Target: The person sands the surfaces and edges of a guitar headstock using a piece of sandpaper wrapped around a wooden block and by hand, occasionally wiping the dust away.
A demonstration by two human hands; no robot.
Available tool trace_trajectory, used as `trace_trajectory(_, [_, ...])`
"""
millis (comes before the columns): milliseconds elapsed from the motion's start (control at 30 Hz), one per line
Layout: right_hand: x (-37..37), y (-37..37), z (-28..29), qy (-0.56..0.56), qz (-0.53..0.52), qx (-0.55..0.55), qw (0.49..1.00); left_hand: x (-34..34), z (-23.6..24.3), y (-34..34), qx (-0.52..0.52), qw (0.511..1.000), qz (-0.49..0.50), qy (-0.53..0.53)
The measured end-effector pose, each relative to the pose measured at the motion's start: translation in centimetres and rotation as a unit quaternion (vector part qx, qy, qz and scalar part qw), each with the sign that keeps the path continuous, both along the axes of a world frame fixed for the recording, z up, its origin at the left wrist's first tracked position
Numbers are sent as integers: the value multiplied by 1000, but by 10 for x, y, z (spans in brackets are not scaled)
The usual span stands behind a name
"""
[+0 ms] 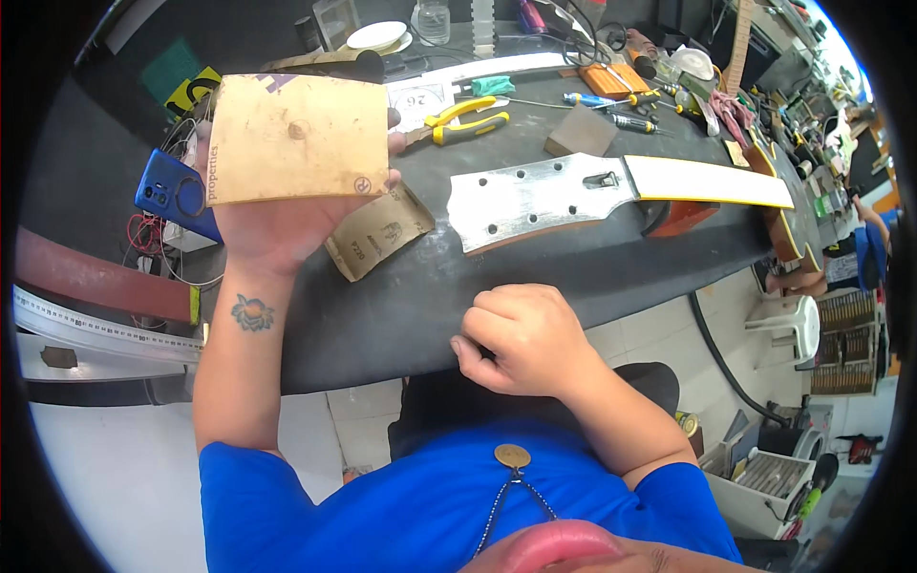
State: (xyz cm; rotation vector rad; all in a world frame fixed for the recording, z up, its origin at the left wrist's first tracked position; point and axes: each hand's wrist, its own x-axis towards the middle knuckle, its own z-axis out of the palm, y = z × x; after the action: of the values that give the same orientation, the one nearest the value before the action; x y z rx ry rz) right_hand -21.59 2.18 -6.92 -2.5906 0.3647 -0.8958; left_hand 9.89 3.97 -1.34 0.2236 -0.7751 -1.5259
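Observation:
My left hand (272,232) is raised, palm up, at the left of the bench. It holds a tan sheet of sandpaper (296,143) with the printed backing showing; fingertips curl past its right edge. Beside that wrist, a brown piece of sandpaper (380,232) lies on the bench. My right hand (521,339) is curled into a loose fist in front of the bench edge, with nothing visible in it. Beyond it lies a guitar neck (707,181), whose whitish headstock (535,199) has several peg holes. A grey-brown block (581,130) rests just behind the headstock.
Yellow-handled pliers (468,122), screwdrivers (630,100) and an orange wooden block (614,80) lie farther back. A blue phone (172,196) is left of my left hand, above a long metal ruler (105,329). Another person (850,253) is at the far right, near a white stool (791,325).

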Motion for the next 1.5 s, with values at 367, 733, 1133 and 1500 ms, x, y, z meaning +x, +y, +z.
trace_trajectory(367, [1,-1,2,-4,-3,-4,1000,5,17,13,-74,892,148,-420])
trace_trajectory(733, [-5,2,-2,12,-15,2,1000,-38,22,19,-102,486,112,-860])
trace_trajectory(1133, [-4,2,-10,-55,-21,-12,998,-38,24,21,-117,453,128,-874])
trace_trajectory(1500, [-10,5,-17,-55,-38,-29,997,-36,13,11,-104,482,115,-862])
